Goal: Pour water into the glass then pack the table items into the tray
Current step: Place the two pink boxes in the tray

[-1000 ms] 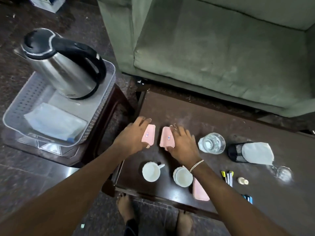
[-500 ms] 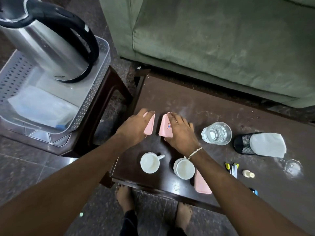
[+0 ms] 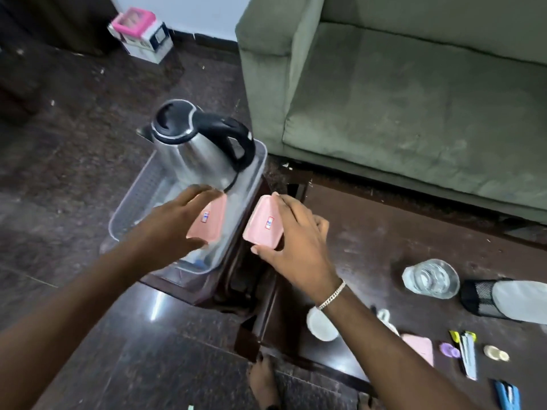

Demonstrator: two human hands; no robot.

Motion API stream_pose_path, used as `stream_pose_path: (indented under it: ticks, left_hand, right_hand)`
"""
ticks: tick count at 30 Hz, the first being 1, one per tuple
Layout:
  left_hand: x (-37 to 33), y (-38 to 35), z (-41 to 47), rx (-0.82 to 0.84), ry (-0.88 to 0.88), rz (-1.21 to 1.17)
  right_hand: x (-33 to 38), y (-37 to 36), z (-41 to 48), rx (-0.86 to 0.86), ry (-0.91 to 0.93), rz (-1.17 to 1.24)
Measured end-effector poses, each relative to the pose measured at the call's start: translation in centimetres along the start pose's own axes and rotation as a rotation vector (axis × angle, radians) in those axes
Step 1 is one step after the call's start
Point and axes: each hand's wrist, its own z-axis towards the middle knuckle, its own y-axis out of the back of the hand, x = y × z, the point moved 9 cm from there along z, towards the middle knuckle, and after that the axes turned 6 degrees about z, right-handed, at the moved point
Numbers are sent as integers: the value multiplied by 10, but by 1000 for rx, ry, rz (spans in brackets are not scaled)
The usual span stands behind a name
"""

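Observation:
My left hand [image 3: 171,229] grips a pink plastic dish [image 3: 210,221] in the air above the clear tray [image 3: 130,199]. My right hand [image 3: 296,238] grips a second pink dish [image 3: 262,224] just right of the tray, over the gap between the two tables. A steel kettle [image 3: 195,149] with a black handle stands at the tray's far end. The glass [image 3: 430,279] holding water stands on the dark table [image 3: 370,232]. Near the table's front edge lie a white cup [image 3: 321,324], a third pink dish [image 3: 418,349], pens [image 3: 467,350] and small caps.
A green sofa [image 3: 414,99] runs behind the table. A black mesh holder [image 3: 479,297] with a white cloth lies on its side at the right. A pink and white box [image 3: 139,34] sits on the floor at the back. My bare feet show below the table edge.
Both hands have lifted the pink dishes off the table and carried them left toward the tray. The view has swung left and up.

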Motion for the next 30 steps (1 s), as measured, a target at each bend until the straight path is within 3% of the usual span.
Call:
stream_pose_path:
  ticks: [6,15,25,30]
  left_hand:
    - [81,-9,-10,162,17,11]
    - [110,-68,10,326,-97,-57]
    - [116,-71,10,314,-63,-78]
    - [86,-33,-8,66,-57,-54]
  right_hand:
    - [79,-64,28,42,46,-28]
    - [75,-148,27,236,-140,-208]
    - [76,-144,29,293,-87,-179]
    - [76,-101,10,157,23,-115]
